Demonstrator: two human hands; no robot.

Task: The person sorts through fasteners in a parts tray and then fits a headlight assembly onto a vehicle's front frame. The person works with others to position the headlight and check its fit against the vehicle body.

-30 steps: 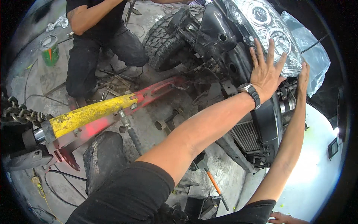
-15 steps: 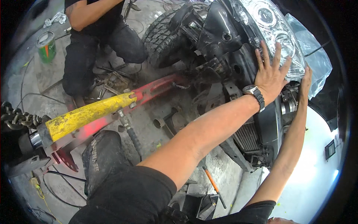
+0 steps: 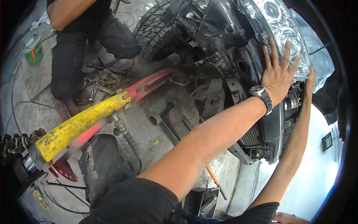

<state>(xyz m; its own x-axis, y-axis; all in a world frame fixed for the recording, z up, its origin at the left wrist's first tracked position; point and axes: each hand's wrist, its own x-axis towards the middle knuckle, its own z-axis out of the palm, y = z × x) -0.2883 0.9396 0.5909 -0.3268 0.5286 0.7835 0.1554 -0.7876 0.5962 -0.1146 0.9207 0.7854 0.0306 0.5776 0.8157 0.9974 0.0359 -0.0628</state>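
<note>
My left hand (image 3: pixel 279 80), wearing a watch, lies spread against the plastic-wrapped headlight (image 3: pixel 272 11), fingertips on its surface and lower edge. Around the outer lower edge of that lamp my right hand (image 3: pixel 310 77) is curled, gripping it, with its fingertips partly hidden. Just left of the lamp is black vehicle bodywork (image 3: pixel 220 28); a finned radiator (image 3: pixel 249 138) and metal fittings sit below my left wrist. Loose translucent plastic sheeting (image 3: pixel 320 59) hangs beside the lamp on the right.
A kneeling co-worker (image 3: pixel 69 69) is at upper left near a tire (image 3: pixel 153 33) and green can (image 3: pixel 33 52). A red-and-yellow hydraulic ram (image 3: pixel 74 130) with chain crosses the left side; hoses and an orange-handled bar (image 3: pixel 215 175) lie low. Another person's hand (image 3: pixel 287 217) shows bottom right.
The view has shifted, so both my hands and the headlight sit farther right in the picture and the co-worker farther left. My hands keep the same hold on the lamp.
</note>
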